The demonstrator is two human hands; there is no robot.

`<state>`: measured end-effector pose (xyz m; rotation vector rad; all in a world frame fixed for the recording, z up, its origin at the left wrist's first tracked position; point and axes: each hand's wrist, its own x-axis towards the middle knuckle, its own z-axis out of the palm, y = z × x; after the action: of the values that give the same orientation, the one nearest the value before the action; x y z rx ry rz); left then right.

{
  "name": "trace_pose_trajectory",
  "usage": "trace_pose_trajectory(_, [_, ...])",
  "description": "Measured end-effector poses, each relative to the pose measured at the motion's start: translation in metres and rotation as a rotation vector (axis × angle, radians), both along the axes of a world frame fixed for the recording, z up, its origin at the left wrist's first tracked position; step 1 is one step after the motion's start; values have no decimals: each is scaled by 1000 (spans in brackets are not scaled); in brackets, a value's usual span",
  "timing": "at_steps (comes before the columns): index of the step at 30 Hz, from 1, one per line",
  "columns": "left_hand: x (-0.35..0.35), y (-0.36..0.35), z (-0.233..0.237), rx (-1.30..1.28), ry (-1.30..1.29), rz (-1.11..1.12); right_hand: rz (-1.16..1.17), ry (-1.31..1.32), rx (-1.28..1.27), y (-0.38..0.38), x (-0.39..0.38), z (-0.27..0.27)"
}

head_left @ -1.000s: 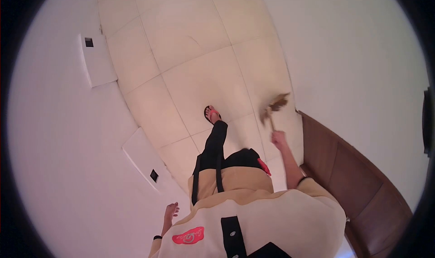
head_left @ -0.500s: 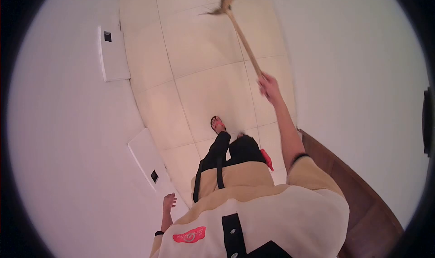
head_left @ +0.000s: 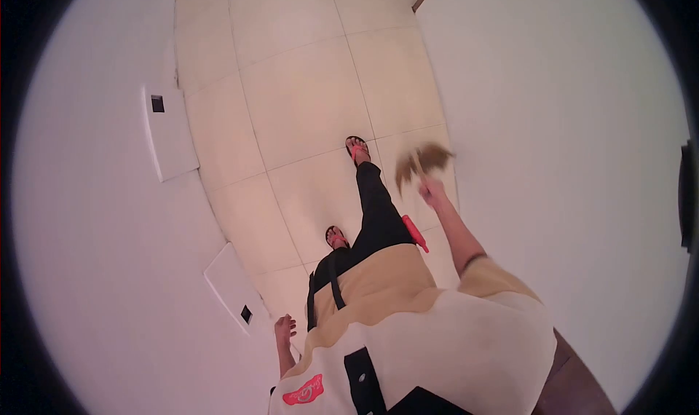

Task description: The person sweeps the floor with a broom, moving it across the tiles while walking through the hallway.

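My right hand (head_left: 432,191) is closed around the light wooden handle of a broom (head_left: 431,160). The broom's brown, bristly head is blurred and sits just beyond the hand, over the floor by the right wall. Most of the handle is foreshortened or hidden from this angle. Low at my left side, my left hand (head_left: 285,327) hangs near the left wall with its fingers loosely apart and holds nothing.
Pale floor tiles (head_left: 298,95) run between a white left wall (head_left: 87,196) and right wall (head_left: 553,160). Two white panels (head_left: 171,142) with dark square openings stick out at the left. A red item (head_left: 415,233) hangs by my right hip. Brown wood (head_left: 579,386) shows lower right.
The broom has swung from stretched far ahead to close by the right wall, its head now near my hand. My feet have stepped forward, and the wall panels have shifted down in view.
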<state>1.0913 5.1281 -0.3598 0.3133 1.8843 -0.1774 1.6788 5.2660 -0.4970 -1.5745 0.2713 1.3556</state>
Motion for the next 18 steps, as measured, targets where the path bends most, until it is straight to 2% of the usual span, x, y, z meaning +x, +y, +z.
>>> trace_pose_trajectory(1, [9,5,10,-11,-21,-6,-22,62,114,70,-4,10])
trace_pose_trajectory(2, [20,14,18,-19,-43,-9,47,90,264,125,2,-20])
trace_pose_trajectory(3, [34,29,33,-85,-40,-37,94,113,374,189,6,-23])
trace_pose_trajectory(4, [42,40,38,-78,-56,-32,73,156,291,247,20,-29])
trace_pose_trajectory(6, [48,42,47,-62,-90,-22,203,81,233,308,47,19])
trace_pose_trajectory(8, [49,42,59,-85,-86,31,357,-168,286,303,69,81])
trace_pose_trajectory(9, [52,41,65,-86,-94,53,482,-422,257,276,78,112])
trace_pose_trajectory(11, [66,47,68,-121,-46,96,560,-579,53,221,84,178])
trace_pose_trajectory(12, [73,52,71,-140,-43,79,675,-756,-117,191,90,193])
trace_pose_trajectory(13, [80,58,77,-162,-40,64,764,-1143,54,144,107,168])
trace_pose_trajectory(14, [93,53,77,-177,-30,48,715,-1069,-105,122,104,184])
trace_pose_trajectory(16, [103,52,78,-169,-78,56,634,-890,-302,125,109,192])
trace_pose_trajectory(18, [105,54,71,-111,-148,31,550,-692,-353,176,143,142])
